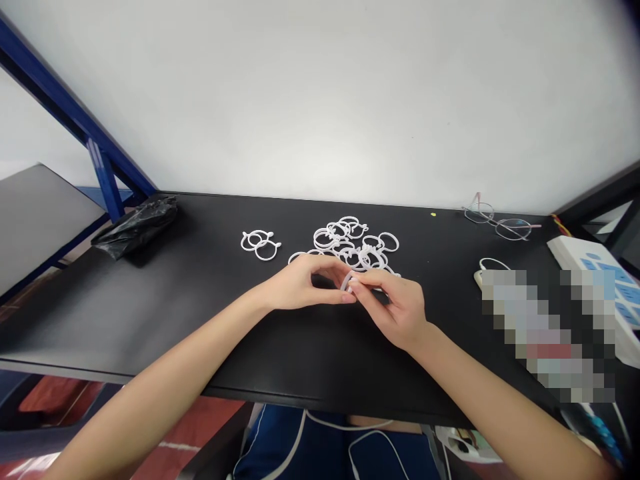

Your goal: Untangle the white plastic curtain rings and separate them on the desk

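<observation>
My left hand and my right hand meet over the black table, fingertips close together. Between them is a white curtain ring, pinched by both hands and partly covered by the fingers. Just beyond my fingers lies a loose pile of white curtain rings, several of them overlapping, with small eyelet knobs on their rims. Part of the pile is hidden behind my hands. Farther left, a small group of white curtain rings lies apart from the pile.
On the black table, a crumpled black plastic bag lies at the left. Eyeglasses rest at the back right. A pixelated object and a white-and-blue box are on the right. White cables hang by my lap.
</observation>
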The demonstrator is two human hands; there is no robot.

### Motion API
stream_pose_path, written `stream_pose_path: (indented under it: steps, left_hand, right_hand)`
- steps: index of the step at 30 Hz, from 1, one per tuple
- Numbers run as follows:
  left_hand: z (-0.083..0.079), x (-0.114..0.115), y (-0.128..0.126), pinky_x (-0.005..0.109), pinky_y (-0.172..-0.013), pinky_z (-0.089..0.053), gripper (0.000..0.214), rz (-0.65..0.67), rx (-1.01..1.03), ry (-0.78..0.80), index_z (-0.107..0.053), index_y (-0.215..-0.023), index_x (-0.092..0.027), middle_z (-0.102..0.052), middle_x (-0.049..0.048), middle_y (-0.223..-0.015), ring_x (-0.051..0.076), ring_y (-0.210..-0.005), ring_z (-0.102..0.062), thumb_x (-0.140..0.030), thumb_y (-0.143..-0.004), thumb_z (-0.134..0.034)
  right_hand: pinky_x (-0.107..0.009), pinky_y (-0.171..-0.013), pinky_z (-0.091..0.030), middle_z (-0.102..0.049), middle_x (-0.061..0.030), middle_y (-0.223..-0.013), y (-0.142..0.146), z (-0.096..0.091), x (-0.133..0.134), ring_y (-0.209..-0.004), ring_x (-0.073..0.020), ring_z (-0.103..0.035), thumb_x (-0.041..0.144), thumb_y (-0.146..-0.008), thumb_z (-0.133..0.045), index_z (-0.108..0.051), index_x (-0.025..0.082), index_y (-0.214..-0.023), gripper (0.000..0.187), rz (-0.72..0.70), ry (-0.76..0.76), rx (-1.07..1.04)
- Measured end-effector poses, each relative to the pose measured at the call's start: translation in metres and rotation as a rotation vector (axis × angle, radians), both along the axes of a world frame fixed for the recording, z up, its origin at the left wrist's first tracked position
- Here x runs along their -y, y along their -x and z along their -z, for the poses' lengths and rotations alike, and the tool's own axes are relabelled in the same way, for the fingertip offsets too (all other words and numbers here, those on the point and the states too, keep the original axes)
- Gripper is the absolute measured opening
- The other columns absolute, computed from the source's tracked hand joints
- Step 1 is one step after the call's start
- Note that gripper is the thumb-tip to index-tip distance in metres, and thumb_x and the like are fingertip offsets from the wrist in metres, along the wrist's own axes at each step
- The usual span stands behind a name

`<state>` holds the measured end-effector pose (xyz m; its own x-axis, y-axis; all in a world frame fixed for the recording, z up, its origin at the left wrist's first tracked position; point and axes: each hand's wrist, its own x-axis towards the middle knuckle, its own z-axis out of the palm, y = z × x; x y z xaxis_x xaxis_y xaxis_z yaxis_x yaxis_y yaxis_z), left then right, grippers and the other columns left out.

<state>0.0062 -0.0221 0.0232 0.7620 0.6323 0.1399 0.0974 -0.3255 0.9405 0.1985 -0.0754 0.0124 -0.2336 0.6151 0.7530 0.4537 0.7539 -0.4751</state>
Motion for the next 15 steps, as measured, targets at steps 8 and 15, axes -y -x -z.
stream_pose_path:
  steps: [8,15]
  left_hand:
    - [0.0008,0.0006,0.0011,0.033,-0.091,-0.052,0.043,-0.076,0.041,-0.071,-0.061,-0.114,-0.018,-0.065,0.0058,-0.108,0.017,-0.096,-0.065,-0.032,-0.076,-0.077]
    - [0.0011,0.0014,0.0006,0.033,-0.089,-0.052,0.043,-0.081,0.062,-0.092,-0.057,-0.12,-0.02,-0.064,0.006,-0.11,0.015,-0.091,-0.065,-0.027,-0.081,-0.072]
  right_hand:
    - [-0.02,-0.056,-0.057,-0.072,0.002,-0.072,-0.0001,0.0003,-0.0004,-0.059,-0.0116,-0.069,0.014,-0.087,-0.063,-0.064,0.022,-0.094,0.011,0.054,0.008,-0.036]
    - [-0.023,-0.059,-0.058,-0.072,0.0005,-0.075,-0.0008,0.0015,-0.0006,-0.06,-0.0128,-0.07,0.013,-0.088,-0.061,-0.065,0.021,-0.098,0.014,0.003,0.082,-0.045]
